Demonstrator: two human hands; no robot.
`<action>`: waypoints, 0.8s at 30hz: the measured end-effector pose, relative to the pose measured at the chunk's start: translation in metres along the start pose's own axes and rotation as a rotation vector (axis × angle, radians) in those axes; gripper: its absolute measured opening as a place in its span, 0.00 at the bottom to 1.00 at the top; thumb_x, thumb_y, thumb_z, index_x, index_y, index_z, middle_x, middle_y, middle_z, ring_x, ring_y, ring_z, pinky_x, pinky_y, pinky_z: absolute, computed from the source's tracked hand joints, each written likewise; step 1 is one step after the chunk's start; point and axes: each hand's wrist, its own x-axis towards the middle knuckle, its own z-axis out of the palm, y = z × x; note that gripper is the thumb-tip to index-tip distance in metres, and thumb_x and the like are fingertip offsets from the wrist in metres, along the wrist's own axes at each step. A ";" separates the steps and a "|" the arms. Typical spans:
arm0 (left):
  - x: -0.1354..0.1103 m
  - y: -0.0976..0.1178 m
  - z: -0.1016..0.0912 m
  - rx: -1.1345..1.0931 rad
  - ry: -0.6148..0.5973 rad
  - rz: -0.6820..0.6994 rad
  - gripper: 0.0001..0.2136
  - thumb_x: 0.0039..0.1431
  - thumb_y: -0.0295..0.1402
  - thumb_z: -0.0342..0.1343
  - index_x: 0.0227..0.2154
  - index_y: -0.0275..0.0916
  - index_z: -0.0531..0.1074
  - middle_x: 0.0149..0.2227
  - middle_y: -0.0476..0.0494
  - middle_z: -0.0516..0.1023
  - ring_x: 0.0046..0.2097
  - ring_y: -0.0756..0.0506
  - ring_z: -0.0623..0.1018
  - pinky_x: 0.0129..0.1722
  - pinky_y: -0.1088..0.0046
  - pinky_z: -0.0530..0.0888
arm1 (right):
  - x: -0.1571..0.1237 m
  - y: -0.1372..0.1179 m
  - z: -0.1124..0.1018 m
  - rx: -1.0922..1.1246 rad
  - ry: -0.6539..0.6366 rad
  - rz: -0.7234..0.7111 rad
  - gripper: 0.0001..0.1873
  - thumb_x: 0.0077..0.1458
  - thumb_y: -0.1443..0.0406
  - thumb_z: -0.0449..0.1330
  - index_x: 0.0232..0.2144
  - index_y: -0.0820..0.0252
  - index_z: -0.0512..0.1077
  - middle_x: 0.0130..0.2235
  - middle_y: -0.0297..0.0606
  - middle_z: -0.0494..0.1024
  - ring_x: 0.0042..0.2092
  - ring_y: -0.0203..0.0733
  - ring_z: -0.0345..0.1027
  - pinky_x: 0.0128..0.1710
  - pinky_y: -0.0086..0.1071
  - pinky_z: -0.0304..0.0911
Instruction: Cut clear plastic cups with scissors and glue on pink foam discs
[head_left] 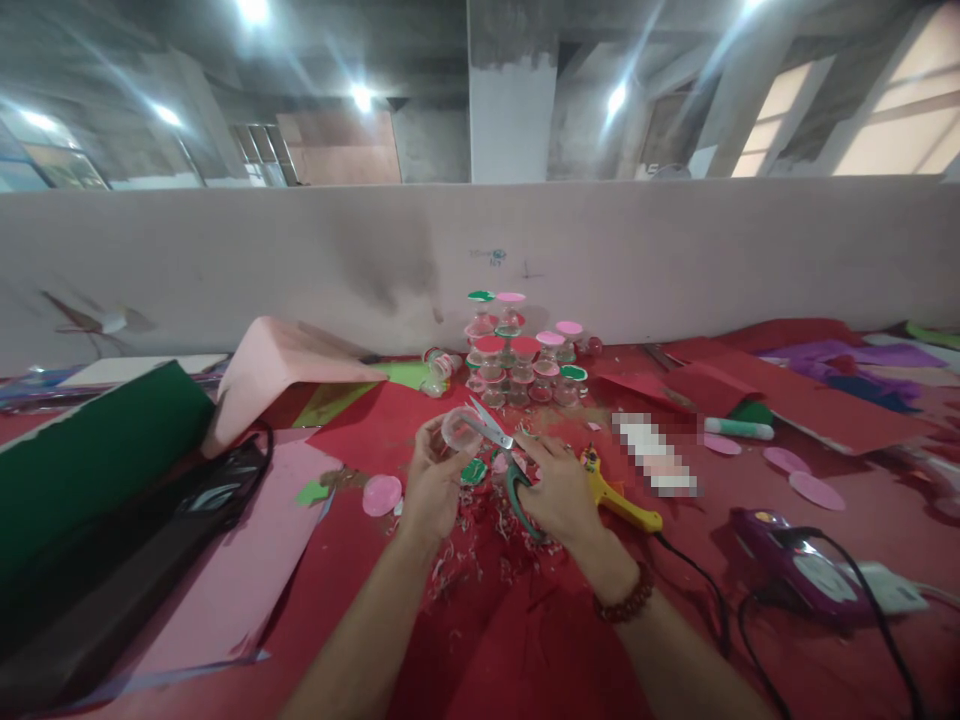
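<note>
My left hand (431,480) is closed around a small clear plastic cup (459,428), held just above the red table covering. My right hand (559,492) grips green-handled scissors (501,450); their open blades point up and left and reach the cup's rim. Paper scraps (480,540) lie scattered under both hands. Just right of my right hand lies a yellow glue gun (622,503) with a black cord. A red bead bracelet (626,603) sits on my right wrist.
A stack of clear cups with pink, red and green lids (521,350) stands by the back wall. Pink paper discs (382,494) lie around. Green and pink sheets (82,450) lie left. A purple device (787,565), cables and a glue stick (739,429) lie right.
</note>
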 end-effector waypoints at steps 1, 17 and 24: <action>0.000 0.000 0.001 -0.007 0.007 -0.007 0.23 0.37 0.22 0.66 0.39 0.42 0.68 0.44 0.49 0.74 0.47 0.48 0.74 0.52 0.67 0.66 | 0.000 0.001 0.000 -0.002 -0.001 -0.006 0.24 0.48 0.67 0.57 0.49 0.56 0.70 0.43 0.42 0.76 0.45 0.46 0.68 0.47 0.36 0.62; -0.002 0.001 0.001 0.015 0.003 -0.027 0.21 0.36 0.24 0.67 0.36 0.42 0.66 0.42 0.49 0.75 0.44 0.48 0.75 0.47 0.68 0.67 | 0.001 0.000 -0.005 0.114 -0.041 0.020 0.19 0.50 0.67 0.56 0.46 0.55 0.73 0.33 0.38 0.77 0.34 0.40 0.69 0.35 0.28 0.60; 0.003 -0.001 -0.004 0.013 -0.009 0.006 0.20 0.39 0.24 0.65 0.37 0.42 0.68 0.41 0.49 0.75 0.45 0.49 0.74 0.48 0.70 0.67 | 0.002 -0.003 -0.008 0.254 -0.107 0.029 0.09 0.53 0.63 0.55 0.33 0.57 0.74 0.27 0.32 0.76 0.28 0.36 0.68 0.29 0.25 0.58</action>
